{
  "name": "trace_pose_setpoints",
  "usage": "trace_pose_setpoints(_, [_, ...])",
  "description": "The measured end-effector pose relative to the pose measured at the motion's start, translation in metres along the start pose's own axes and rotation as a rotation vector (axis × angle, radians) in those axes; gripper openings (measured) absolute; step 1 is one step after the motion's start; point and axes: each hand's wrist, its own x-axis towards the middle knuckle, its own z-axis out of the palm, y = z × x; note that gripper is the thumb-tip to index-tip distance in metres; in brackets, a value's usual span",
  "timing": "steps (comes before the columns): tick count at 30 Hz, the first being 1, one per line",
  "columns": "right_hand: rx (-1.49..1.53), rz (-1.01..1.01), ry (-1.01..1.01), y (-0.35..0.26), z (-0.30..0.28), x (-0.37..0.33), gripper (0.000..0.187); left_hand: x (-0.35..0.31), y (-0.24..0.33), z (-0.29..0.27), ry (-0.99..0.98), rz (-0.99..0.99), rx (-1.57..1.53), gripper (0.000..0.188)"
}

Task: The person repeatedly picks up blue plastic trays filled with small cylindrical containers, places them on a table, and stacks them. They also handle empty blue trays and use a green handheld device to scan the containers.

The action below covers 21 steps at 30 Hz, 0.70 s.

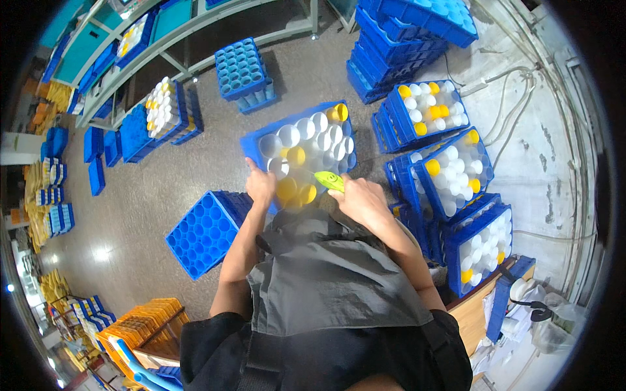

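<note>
My left hand (260, 184) grips the near edge of the blue crate (254, 144) of white and yellow cones, fingers curled over its rim. My right hand (362, 199) is closed around a yellow-green tool (329, 180), its tip pointing at the crate, just beside the nearest yellow cones (297, 191).

Speckled grey-brown floor (130, 215), pale scuffed wall (541, 163) with trailing cables (515, 98), grey metal rack (195, 29), glare spot on floor
</note>
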Motion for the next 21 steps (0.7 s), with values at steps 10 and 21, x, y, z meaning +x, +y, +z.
trace_pose_setpoints(10, [-0.049, -0.032, -0.170, -0.008, 0.041, 0.028, 0.037, 0.056, -0.024, 0.002, -0.052, -0.161, -0.047, 0.087])
trace_pose_setpoints(21, [-0.081, 0.191, -0.049, -0.033, 0.016, 0.115, 0.039, 0.129, -0.062, -0.036, -0.020, -0.173, -0.240, 0.078])
